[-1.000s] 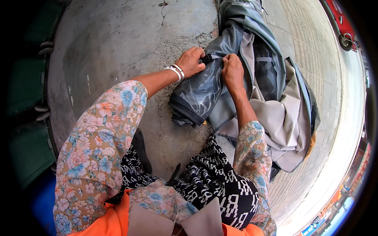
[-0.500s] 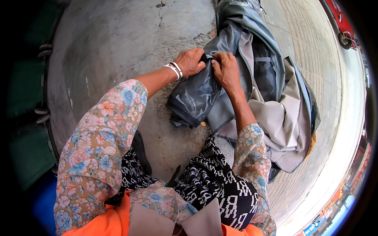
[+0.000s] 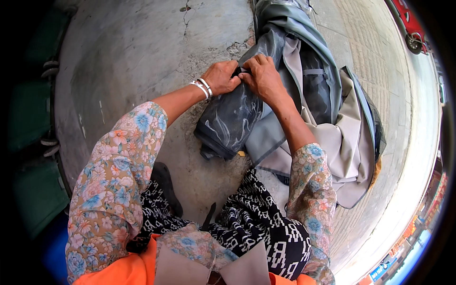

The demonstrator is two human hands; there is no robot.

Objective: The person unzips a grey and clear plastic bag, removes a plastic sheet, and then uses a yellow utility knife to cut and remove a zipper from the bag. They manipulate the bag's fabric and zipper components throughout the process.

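Observation:
Rolled dark mesh fabric (image 3: 232,121) lies in front of me on the concrete, joined to a heap of grey fabric (image 3: 332,147). My left hand (image 3: 221,77) pinches a dark strap (image 3: 237,71) at the roll's left edge, its fingers curled and partly hidden. White bands circle that wrist. From the right, my right hand (image 3: 262,78) reaches over the roll with bent fingers closed on the same strap. Its fingertips almost touch my left hand's. What fastening the strap has, if any, is too small to make out.
Cracked concrete floor (image 3: 128,61) spreads to the left, with dark green panels (image 3: 35,109) along its edge. Ribbed pavement (image 3: 384,109) runs along the right side. A red vehicle (image 3: 412,21) stands at the far right. A dark shoe (image 3: 166,187) shows below the roll.
My right hand has moved left and slightly up along the strap, closer to my left hand. The view has shifted a little; the heap lies as before.

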